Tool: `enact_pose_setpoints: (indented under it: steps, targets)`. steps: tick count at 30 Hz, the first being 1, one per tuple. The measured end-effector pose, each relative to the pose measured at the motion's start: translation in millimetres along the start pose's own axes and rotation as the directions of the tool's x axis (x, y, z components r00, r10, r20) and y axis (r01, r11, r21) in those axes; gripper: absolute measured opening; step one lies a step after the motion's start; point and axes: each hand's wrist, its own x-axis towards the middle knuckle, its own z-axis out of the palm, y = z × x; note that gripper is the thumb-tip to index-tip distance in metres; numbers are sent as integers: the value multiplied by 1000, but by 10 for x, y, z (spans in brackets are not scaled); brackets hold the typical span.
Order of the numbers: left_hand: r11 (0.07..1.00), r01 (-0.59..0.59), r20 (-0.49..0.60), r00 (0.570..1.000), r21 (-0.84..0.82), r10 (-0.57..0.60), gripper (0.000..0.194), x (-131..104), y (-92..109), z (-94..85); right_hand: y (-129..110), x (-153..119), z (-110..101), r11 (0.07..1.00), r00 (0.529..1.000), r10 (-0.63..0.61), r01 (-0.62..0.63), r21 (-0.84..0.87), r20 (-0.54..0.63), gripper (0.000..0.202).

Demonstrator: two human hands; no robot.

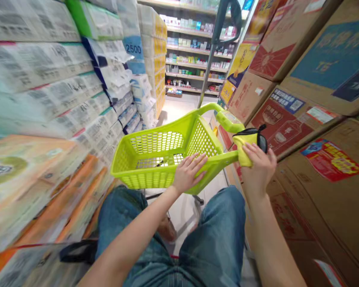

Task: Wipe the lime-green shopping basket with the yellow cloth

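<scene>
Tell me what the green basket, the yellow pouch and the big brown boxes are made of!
Basket: most likely plastic, smooth and slightly shiny, with rows of holes that look moulded.

Pouch: probably soft cloth, dull yellow and floppy-looking in the right hand; I can't tell what its dark edging is.

Boxes: cardboard, it seems, dull brown with printed pictures.

One view, from my own head, facing forward and tipped down.
The camera looks over my jeans [217,223] and along both forearms [131,239], which come in close from the bottom edge. My left hand [191,171], my right hand [259,163] and the lime-green shopping basket [151,178] sit near, around mid-picture; stocked shelves [191,48] stand well beyond, at the top. Stacked cartons [317,199] crowd the view's right side, wrapped packs [48,59] its left.
</scene>
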Motion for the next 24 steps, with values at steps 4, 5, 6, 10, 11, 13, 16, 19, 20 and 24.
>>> enact_pose_setpoints:
  steps: [4,5,6,10,11,13,16,19,20,24]
  targets:
    - [1000,6,-6,1000,-10,-6,55,12,-3,-9,-660,-241,92,991,988,-107,97,93,109,39]
    - [1000,5,-5,1000,-14,-5,55,12,-10,-16,-722,-272,92,982,978,-155,137,131,139,40]
    - [1000,2,-2,1000,-18,-2,56,9,-20,-24,-728,-285,81,971,968,-197,171,166,156,39]
    - [999,-22,16,1000,-36,23,56,-3,-62,-51,-308,-133,-27,973,982,-174,159,169,78,33]
    - [999,-24,21,999,-43,25,56,-3,-68,-52,-153,-54,-57,982,991,-124,116,152,46,32]
    - [998,-22,33,999,-63,24,57,8,-72,-42,124,122,-108,982,987,-108,87,165,120,32]
    - [995,-24,37,999,-101,27,61,50,-67,-3,388,359,-142,980,949,-126,74,182,290,39]
    - [991,-38,31,999,-130,42,65,107,-65,46,517,508,-114,977,926,-143,76,200,349,41]
    - [989,-43,33,998,-139,48,67,123,-69,59,545,539,-98,975,924,-149,78,209,352,40]
    - [985,-79,26,996,-155,84,68,153,-101,78,609,580,-63,960,921,-181,89,265,346,36]
